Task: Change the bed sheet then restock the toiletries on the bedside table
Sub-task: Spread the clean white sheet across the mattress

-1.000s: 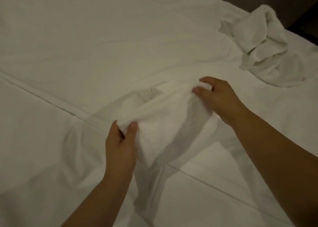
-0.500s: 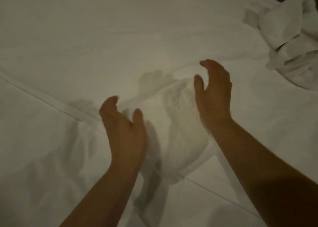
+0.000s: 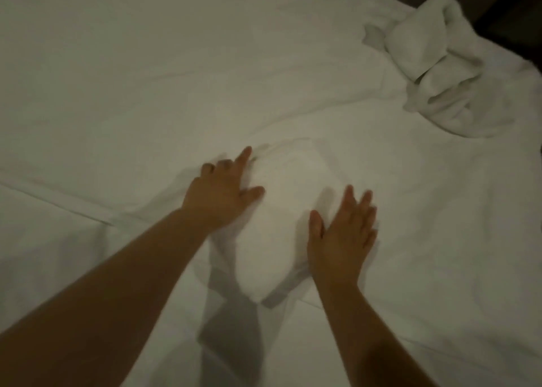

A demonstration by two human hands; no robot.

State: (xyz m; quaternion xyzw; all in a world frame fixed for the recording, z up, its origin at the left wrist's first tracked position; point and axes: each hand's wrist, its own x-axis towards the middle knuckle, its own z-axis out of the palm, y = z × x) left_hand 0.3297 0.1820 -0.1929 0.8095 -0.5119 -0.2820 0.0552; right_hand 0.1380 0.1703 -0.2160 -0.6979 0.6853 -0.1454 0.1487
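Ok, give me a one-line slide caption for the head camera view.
Left hand and right hand flank a folded white towel on the bed sheet; a crumpled towel lies beyond.

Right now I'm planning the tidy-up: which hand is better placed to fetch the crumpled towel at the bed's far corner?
Probably the right hand: it lies open on the folded towel, on the crumpled towel's side; the left hand would have to cross over.

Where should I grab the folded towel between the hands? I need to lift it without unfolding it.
Take the folded towel by its two long sides, one hand from each flank, probably pinching near mid-length. It lies lengthwise between the left hand and right hand, so both already flank those edges.
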